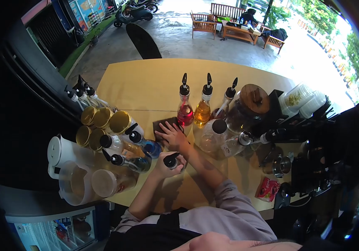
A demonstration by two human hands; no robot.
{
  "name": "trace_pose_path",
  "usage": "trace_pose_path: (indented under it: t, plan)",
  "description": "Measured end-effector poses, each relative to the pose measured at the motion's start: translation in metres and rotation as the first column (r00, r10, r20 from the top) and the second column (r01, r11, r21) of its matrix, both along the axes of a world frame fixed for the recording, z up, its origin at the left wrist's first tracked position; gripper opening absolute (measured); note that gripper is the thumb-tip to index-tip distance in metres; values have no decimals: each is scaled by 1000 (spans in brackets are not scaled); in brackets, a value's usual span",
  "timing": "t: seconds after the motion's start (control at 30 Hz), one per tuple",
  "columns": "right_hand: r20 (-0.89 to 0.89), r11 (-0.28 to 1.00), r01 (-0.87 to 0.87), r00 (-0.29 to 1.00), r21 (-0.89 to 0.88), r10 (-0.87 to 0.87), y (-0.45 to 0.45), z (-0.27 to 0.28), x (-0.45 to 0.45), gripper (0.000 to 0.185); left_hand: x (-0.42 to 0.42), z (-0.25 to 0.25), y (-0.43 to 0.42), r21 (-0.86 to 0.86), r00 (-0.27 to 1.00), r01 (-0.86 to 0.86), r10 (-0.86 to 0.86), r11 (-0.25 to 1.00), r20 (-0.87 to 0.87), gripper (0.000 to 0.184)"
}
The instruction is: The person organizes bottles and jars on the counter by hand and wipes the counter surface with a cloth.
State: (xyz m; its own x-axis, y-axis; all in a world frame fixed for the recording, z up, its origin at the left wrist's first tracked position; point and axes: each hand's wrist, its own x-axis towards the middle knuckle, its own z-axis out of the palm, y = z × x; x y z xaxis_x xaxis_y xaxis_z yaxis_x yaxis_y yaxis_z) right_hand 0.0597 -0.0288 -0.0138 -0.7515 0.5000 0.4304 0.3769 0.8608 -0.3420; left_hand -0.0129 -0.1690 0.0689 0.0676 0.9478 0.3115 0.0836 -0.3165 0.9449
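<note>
My left hand [162,169] is wrapped round a bottle with a black pourer cap [171,160], close to my body; the hand hides most of the bottle. Flat on a dark brown cloth [160,124] lies my right hand [173,136], fingers spread, my right arm reaching forward past the left hand. Just beyond the cloth stand a bottle of red liquid [185,113], a bottle of amber liquid [202,112] and a darker bottle [221,112], all with black pourers. A bottle of blue liquid [151,148] stands left of my hands.
Several gold-lidded jars [121,121], a white pitcher [58,152] and a clear jug [72,184] crowd the table's left. A wooden-lidded glass jar [254,99], stacked plastic cups [299,98], a metal cup [281,166] and a red packet [267,189] stand right. A person [250,16] sits beyond.
</note>
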Motion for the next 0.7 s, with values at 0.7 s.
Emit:
trace_pose_path:
  t: [0.7]
  plan:
    - [164,998,19,986,-51,-11,43,10,-53,51,-4,15,3,-21,966,13,-18,1000,-258,24]
